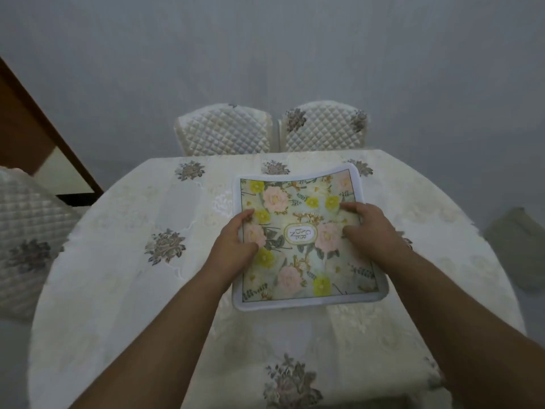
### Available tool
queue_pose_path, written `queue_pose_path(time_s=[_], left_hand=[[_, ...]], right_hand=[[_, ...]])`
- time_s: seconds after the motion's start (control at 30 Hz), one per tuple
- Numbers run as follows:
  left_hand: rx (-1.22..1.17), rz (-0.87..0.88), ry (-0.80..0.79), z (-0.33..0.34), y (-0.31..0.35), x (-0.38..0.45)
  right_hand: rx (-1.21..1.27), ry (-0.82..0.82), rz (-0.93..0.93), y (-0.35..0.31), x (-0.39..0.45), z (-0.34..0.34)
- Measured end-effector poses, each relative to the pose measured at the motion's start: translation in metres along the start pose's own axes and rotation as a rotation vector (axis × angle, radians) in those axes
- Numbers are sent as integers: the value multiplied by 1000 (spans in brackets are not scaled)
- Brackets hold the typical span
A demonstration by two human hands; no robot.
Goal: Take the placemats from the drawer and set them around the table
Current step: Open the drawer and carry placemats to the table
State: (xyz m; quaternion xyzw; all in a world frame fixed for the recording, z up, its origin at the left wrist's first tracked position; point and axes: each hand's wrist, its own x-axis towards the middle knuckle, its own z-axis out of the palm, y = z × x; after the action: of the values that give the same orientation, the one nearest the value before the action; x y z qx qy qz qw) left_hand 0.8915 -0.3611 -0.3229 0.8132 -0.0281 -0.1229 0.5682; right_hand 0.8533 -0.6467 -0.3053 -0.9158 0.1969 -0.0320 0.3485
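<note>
Here your left hand (237,237) and right hand (364,224) grip the floral placemats (306,261) (count unclear) over the table (118,276); next, lay one at each seat.

I hold a floral placemat (306,240) flat over the middle of the table (124,290), which wears a cream tablecloth with embroidered flowers. My left hand (236,243) grips its left edge, thumb on top; my right hand (365,228) grips the right edge. Two quilted chairs (227,131) stand at the table's far edge, and another chair (26,219) at its left.
</note>
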Motion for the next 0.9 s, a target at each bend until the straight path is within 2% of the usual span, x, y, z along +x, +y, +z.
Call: queue_pose_path(time_s=[0.07, 0.17, 0.23, 0.3, 0.4, 0.57, 0.9], left_hand=[[107, -28, -3, 12, -31, 26], [425, -143, -62, 28, -89, 42], [578, -219, -156, 38, -125, 34], [746, -223, -249, 46, -153, 19], [899, -92, -282, 53, -180, 0], [831, 111, -43, 55, -211, -12], [801, 145, 88, 58, -220, -13]], right_hand=[[-82, -58, 29, 28, 27, 24], [-268, -213, 119, 81, 30, 72], [-266, -310, 110, 118, 13, 102], [-237, -350, 69, 147, -9, 125], [-281, -249, -77, 180, -33, 146], [-257, 30, -139, 194, -45, 162], [-288, 121, -126, 199, -45, 164]])
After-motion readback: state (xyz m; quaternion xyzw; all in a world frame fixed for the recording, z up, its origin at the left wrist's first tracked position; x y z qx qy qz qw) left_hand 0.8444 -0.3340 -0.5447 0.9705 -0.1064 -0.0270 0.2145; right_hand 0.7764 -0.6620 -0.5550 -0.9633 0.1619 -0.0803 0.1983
